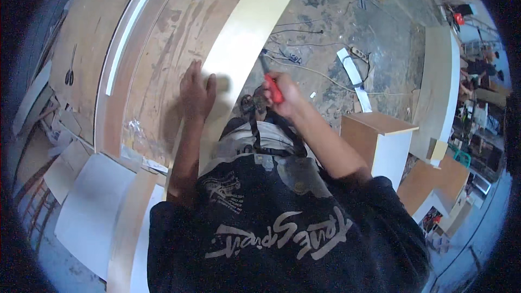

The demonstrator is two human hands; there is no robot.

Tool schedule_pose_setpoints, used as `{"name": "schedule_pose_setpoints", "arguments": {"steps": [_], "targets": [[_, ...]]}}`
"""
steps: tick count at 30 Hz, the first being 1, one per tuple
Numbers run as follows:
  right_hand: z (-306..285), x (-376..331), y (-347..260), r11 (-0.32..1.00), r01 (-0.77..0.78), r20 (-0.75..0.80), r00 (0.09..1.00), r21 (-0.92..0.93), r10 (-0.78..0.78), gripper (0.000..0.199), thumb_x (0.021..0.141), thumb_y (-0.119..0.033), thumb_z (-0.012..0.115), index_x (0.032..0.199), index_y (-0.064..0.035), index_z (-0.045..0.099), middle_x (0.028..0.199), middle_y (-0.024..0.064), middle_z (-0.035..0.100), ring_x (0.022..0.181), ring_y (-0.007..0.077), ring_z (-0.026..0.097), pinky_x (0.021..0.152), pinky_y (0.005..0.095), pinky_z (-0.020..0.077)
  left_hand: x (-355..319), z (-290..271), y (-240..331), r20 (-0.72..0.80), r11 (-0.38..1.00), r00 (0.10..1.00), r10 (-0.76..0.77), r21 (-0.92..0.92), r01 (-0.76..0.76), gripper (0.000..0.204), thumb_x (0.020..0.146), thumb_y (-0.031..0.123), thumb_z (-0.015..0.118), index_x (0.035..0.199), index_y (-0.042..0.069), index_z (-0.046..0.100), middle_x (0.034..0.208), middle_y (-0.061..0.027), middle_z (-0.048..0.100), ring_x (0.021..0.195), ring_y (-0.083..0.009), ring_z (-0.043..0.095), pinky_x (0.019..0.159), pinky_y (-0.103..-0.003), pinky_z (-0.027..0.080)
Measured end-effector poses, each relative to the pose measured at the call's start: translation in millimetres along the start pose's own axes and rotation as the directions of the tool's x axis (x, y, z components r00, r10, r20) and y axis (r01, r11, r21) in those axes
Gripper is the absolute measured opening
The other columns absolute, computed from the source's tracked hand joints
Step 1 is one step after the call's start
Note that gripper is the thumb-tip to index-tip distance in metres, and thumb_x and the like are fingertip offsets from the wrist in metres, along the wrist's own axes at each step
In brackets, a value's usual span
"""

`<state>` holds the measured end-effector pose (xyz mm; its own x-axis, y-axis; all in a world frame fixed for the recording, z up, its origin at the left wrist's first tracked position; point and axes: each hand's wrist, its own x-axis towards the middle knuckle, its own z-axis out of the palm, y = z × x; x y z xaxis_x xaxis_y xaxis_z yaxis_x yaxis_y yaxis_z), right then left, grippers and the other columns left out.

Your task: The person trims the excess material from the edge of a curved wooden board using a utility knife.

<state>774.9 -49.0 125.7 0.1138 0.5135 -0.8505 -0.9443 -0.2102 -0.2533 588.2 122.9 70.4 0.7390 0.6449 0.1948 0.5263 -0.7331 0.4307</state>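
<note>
A long pale board (245,37) runs from the far edge toward my body, its surface brightly lit. My left hand (197,91) lies against its left side, fingers stretched and thumb apart, gripping nothing. On the other side of the board, my right hand (283,95) is closed around the red handle of a tool (275,90). A narrow dark shaft or blade points from the handle away from me, close to the board's right edge. The exact kind of tool cannot be made out.
Scissors (70,70) lie on a wooden panel at the left. Cords (320,73) and a white strip (353,78) are on the stained floor ahead. A brown-and-white box (374,135) stands right of me. White panels (95,206) lean at lower left.
</note>
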Motion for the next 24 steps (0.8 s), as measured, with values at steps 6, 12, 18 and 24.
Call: {"name": "schedule_pose_setpoints", "arguments": {"steps": [6,12,18,24], "targets": [[59,-10,-9,1.000,0.005,-0.128,0.992,0.019,-0.002,0.022,0.099,-0.020,0.033,0.085,-0.0105,0.047,0.064,0.0038,0.053,0.045,0.0137,0.045,0.036,0.0272,0.0362,6,6,9,0.029,1.000,0.999,-0.013,0.000,0.013,0.052,0.098,0.040,0.052,0.131,0.000,0.049,0.134,-0.0250,0.052,0.123,-0.0420,0.051,0.102,-0.053,0.041],[22,19,-5,1.000,0.012,-0.062,0.998,-0.026,-0.014,0.018,0.097,-0.021,0.035,0.088,-0.0092,0.046,0.070,0.0104,0.055,0.053,0.0223,0.054,0.039,0.0314,0.0423,6,11,15,-0.014,0.998,1.000,0.007,0.065,-0.006,0.052,0.100,0.042,0.049,0.129,-0.001,0.050,0.133,-0.0241,0.053,0.122,-0.0412,0.052,0.101,-0.053,0.041],[66,1,11,0.993,0.098,-0.191,0.978,0.063,-0.084,0.021,0.092,-0.014,0.035,0.079,-0.0062,0.050,0.067,0.0076,0.055,0.048,0.0181,0.049,0.039,0.0317,0.0383,10,6,14,-0.015,0.991,0.993,0.114,0.075,-0.112,0.062,0.099,0.046,0.048,0.143,0.003,0.041,0.146,-0.0208,0.043,0.134,-0.0368,0.043,0.108,-0.053,0.034],[48,15,-6,0.999,0.033,-0.055,0.998,0.043,-0.031,0.023,0.096,-0.015,0.035,0.087,-0.0051,0.054,0.072,0.0085,0.061,0.050,0.0162,0.054,0.035,0.0289,0.0404,8,7,29,0.294,0.865,0.841,0.455,0.082,-0.496,0.072,0.096,0.049,0.049,0.150,0.002,0.035,0.159,-0.0159,0.031,0.148,-0.0303,0.026,0.119,-0.050,0.019]]}}
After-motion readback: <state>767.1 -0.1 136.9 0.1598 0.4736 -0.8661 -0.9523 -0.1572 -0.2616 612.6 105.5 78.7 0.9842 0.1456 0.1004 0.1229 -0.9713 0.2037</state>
